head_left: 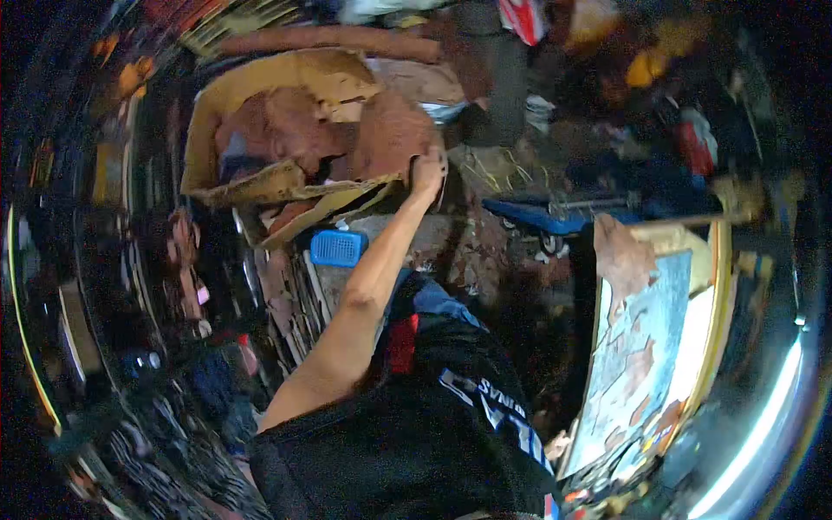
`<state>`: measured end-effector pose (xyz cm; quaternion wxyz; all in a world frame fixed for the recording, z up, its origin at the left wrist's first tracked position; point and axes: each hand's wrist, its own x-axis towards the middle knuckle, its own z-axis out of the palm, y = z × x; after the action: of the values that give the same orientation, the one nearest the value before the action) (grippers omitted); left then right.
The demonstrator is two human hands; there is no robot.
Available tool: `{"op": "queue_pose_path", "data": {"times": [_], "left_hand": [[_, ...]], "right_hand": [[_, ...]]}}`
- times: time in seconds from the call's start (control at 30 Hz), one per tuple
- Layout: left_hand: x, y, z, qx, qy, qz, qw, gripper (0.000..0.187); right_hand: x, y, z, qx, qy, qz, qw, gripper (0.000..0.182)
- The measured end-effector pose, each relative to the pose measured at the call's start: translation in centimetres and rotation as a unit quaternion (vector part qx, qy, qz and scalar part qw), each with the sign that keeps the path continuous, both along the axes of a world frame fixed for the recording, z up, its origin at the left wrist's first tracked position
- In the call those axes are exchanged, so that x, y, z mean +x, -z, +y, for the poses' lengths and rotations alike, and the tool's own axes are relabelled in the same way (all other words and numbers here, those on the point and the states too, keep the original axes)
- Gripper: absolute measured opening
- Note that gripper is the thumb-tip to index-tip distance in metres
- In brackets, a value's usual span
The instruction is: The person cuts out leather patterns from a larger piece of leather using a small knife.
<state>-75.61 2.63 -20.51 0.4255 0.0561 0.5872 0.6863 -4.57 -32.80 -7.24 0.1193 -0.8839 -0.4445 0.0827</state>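
My left hand (427, 176) reaches forward to the right side of a torn cardboard box (204, 130). Its fingers are curled round the edge of a reddish-brown sheet (392, 137) that looks like leather and stands at the box's right end. More brown pieces (290, 130) lie crumpled inside the box. Low on the right, a small patch of skin beside a light board looks like part of my right hand (559, 447). Its fingers are too hidden and blurred to make out.
A blue plastic basket (338, 248) is below the box. On the right leans a light blue-white board (641, 347) with brown pieces on it. A dark blue flat thing with wheels (537, 217) lies beyond. A brown roll (329, 39) lies behind the box.
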Motion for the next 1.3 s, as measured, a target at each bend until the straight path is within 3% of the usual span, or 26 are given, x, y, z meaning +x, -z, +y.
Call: {"op": "queue_pose_path", "data": {"times": [0.07, 0.1, 0.13, 0.17, 0.2, 0.23, 0.27, 0.3, 0.33, 0.43, 0.5, 0.57, 0.6, 0.67, 0.73, 0.77, 0.83, 0.9, 0.97, 1.03, 1.1, 1.13, 1.17, 1.2, 1.23, 1.3], "left_hand": [[-0.1, 2.2, -0.6, 0.113, 0.078, 0.116, 0.984, 0.026], [-0.7, 2.7, -0.6, 0.081, 0.088, 0.276, 0.954, 0.025], [-1.2, 3.2, -0.5, 0.038, 0.074, 0.427, 0.900, 0.027], [-2.4, 2.2, -0.6, 0.002, 0.148, 0.543, 0.826, 0.029], [-3.5, 0.8, -0.9, -0.017, 0.201, 0.651, 0.732, 0.032], [-2.4, -2.6, 0.1, 0.084, 0.229, 0.363, 0.899, 0.034], [-1.3, -6.1, 1.0, 0.169, 0.153, 0.039, 0.973, 0.036], [1.1, -13.3, 0.4, 0.159, 0.231, 0.026, 0.959, 0.037], [4.2, -21.3, -0.3, 0.036, 0.341, 0.128, 0.931, 0.038], [11.4, -32.3, -3.6, -0.023, 0.369, 0.186, 0.910, 0.031], [12.2, -35.9, -3.0, 0.066, 0.666, -0.010, 0.743, 0.032], [16.7, -38.7, -2.6, 0.037, 0.743, -0.062, 0.666, 0.035], [18.9, -39.2, -2.2, 0.040, 0.748, -0.054, 0.661, 0.035], [23.4, -40.0, -1.6, 0.025, 0.814, -0.104, 0.571, 0.039], [28.3, -41.1, -0.7, 0.031, 0.819, -0.120, 0.560, 0.039], [30.8, -41.8, -0.1, 0.034, 0.818, -0.144, 0.556, 0.039], [36.5, -41.8, 2.4, 0.060, 0.811, -0.152, 0.562, 0.039], [43.1, -41.3, 6.3, 0.077, 0.790, -0.143, 0.591, 0.036], [48.6, -42.9, 10.2, 0.105, 0.813, -0.143, 0.555, 0.030], [54.0, -43.3, 14.5, 0.155, 0.789, -0.056, 0.592, 0.026], [57.9, -43.5, 20.9, 0.171, 0.848, -0.128, 0.484, 0.026], [59.4, -43.5, 22.8, 0.171, 0.830, -0.083, 0.524, 0.026], [60.8, -43.5, 24.7, 0.172, 0.808, -0.038, 0.562, 0.026], [61.6, -42.6, 27.3, 0.160, 0.814, -0.026, 0.557, 0.026], [62.4, -41.9, 27.8, 0.153, 0.770, 0.005, 0.620, 0.025], [64.2, -37.6, 31.1, 0.124, 0.719, 0.066, 0.681, 0.031]], "right_hand": [[3.4, 3.4, -2.2, 0.017, -0.061, -0.125, 0.990, 0.041], [-3.7, -1.4, -0.3, 0.020, 0.059, 0.003, 0.998, 0.042], [-0.3, 1.8, -4.0, 0.031, -0.144, -0.116, 0.982, 0.034], [-6.1, -2.3, -1.4, 0.056, 0.038, 0.049, 0.996, 0.034], [-5.1, -0.6, -3.2, 0.083, -0.018, -0.037, 0.996, 0.036], [-5.3, 0.6, -4.1, 0.190, 0.062, 0.015, 0.980, 0.034], [-5.8, 0.5, -4.7, 0.197, 0.173, 0.086, 0.961, 0.033], [-6.2, 0.9, -4.5, 0.206, 0.267, 0.165, 0.927, 0.032], [-7.4, 0.3, -4.1, 0.215, 0.274, 0.136, 0.928, 0.029], [-8.1, 1.9, -5.2, 0.230, 0.280, 0.109, 0.926, 0.028], [-8.4, 2.3, -5.9, 0.209, 0.292, 0.069, 0.931, 0.025], [-9.1, 1.9, -6.2, 0.209, 0.299, 0.077, 0.928, 0.025], [-9.0, 2.3, -6.7, 0.232, 0.329, 0.106, 0.909, 0.025], [-8.3, 2.9, -8.4, 0.237, 0.366, 0.133, 0.890, 0.025], [-8.2, 3.7, -9.5, 0.288, 0.363, 0.087, 0.882, 0.025], [-8.0, 4.0, -10.1, 0.330, 0.350, 0.038, 0.876, 0.025], [-7.7, 4.3, -11.2, 0.342, 0.384, 0.066, 0.855, 0.026], [-7.7, 3.2, -11.3, 0.331, 0.523, 0.227, 0.752, 0.027], [-8.1, 3.6, -11.5, 0.325, 0.530, 0.220, 0.752, 0.027], [-7.9, 4.6, -11.9, 0.320, 0.535, 0.209, 0.753, 0.027], [-8.4, 6.0, -12.9, 0.320, 0.516, 0.190, 0.772, 0.028], [-8.6, 7.3, -13.6, 0.308, 0.485, 0.141, 0.806, 0.030], [-8.7, 9.0, -14.6, 0.308, 0.490, 0.139, 0.804, 0.030], [-8.8, 10.7, -15.6, 0.301, 0.503, 0.147, 0.797, 0.030], [-9.0, 11.3, -16.2, 0.295, 0.514, 0.155, 0.791, 0.030], [-10.1, 11.2, -16.4, 0.292, 0.516, 0.142, 0.793, 0.028]]}}
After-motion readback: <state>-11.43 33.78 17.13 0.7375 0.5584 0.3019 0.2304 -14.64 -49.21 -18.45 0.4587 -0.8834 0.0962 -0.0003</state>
